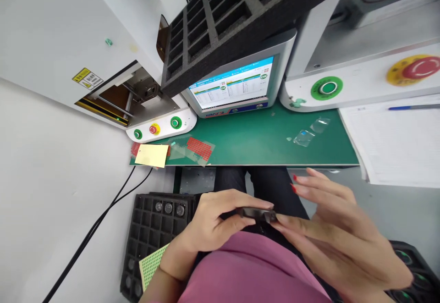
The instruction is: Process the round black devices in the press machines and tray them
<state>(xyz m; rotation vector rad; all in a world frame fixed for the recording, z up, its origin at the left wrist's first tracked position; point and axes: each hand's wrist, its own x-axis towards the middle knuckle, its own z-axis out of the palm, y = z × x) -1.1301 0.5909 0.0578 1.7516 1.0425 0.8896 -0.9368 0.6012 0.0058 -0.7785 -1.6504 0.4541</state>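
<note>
A black part (256,212) sits pinched in the left hand (213,220) — one end touching the right hand (347,239), its grip unclear.

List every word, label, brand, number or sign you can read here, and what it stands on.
"OK", twice, on the screen; smaller text there unreadable.
"HI…", red brand, on the monitor frame; rest unclear.
Warning triangle on the yellow-and-white label; its words too blurred.
Yellow ring and green ring: lettering too blurred.
Papers: any print too faint to read.

Monitor (237,93): upper edge behind foam tray (240,42) (fine screen text (210,96) unreadably small). Black part (255,213): ends covered by fingers (245,199).
</note>
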